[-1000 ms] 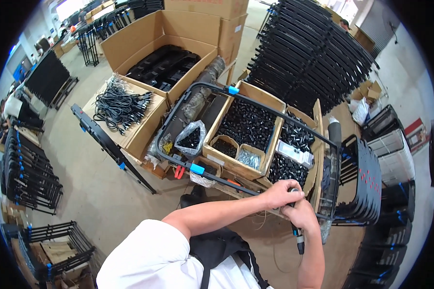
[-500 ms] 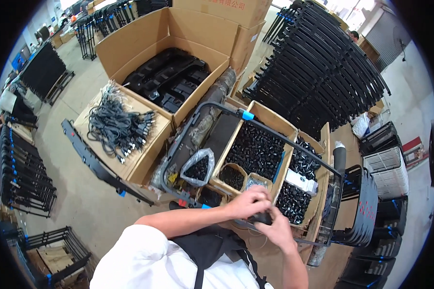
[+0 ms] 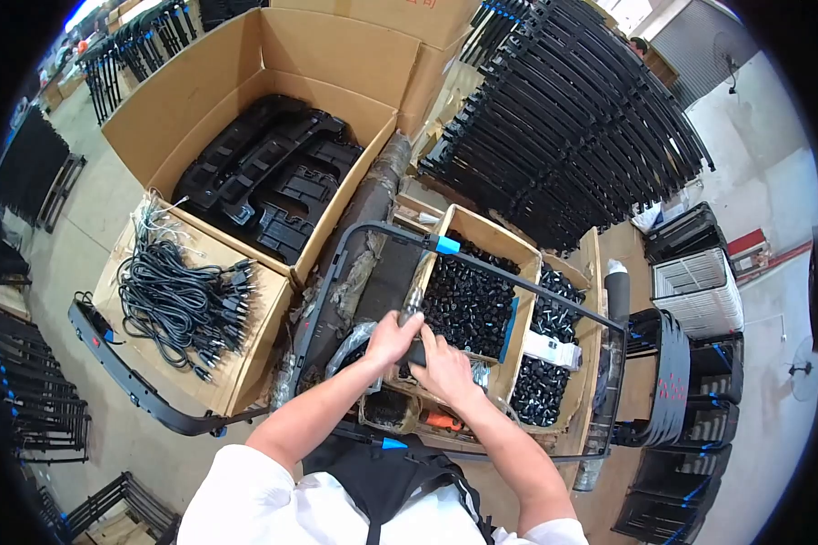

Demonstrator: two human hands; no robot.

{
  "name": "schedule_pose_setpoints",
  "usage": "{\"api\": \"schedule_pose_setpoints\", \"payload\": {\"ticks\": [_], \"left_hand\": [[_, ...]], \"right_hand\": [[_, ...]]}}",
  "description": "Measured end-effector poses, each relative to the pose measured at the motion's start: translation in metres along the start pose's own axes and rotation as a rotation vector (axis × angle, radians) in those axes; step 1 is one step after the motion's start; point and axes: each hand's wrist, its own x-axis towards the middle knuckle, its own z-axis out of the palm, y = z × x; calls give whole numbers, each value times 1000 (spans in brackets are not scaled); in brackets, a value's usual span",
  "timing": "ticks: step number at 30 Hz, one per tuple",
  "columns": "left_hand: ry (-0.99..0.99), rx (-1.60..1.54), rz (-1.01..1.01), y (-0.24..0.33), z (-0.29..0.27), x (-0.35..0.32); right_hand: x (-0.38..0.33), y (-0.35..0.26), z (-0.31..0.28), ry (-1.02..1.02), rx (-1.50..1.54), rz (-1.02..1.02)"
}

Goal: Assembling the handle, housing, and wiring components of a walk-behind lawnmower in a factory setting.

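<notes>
So the tool (image 3: 415, 352), some sort of driver by the look of it, sits between both hands, near the left side of the box (image 3: 527, 313) of small black caps (image 3: 471, 304) and inside the outline of the black frame (image 3: 563, 300). Left hand (image 3: 393, 338) has its fingers curled in close by the metal nose, and the right hand (image 3: 445, 371) is wrapped narrow around the dark body; can't see the far-side fingers, and I can't tell if the tip touches anything. My guess is it's stiff and solid, a bit heavy for its size but fine to hold, and not really fragile. That metal end is probably the slippery bit, so I'd keep the main grip on the fat dark body and just steady the front lightly, fingers well back from the very tip.
</notes>
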Motion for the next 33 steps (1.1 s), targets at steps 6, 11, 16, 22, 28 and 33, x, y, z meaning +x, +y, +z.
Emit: {"api": "schedule_pose_setpoints", "payload": {"ticks": [6, 11, 16, 22, 28, 33], "left_hand": [[102, 125, 26, -1, 4, 62], [83, 83, 24, -4, 6, 69], [131, 98, 58, -4, 9, 73], [121, 101, 65, 3, 13, 72], [92, 173, 14, 12, 13, 75], [99, 237, -10, 22, 15, 77]], "right_hand": [[58, 20, 13, 18, 18, 17], [67, 28, 16, -14, 22, 35], [70, 32, 15, 1, 17, 19], [71, 40, 16, -16, 57, 47], [75, 48, 17, 0, 147, 48], [79, 53, 10, -61, 187, 55]]}}
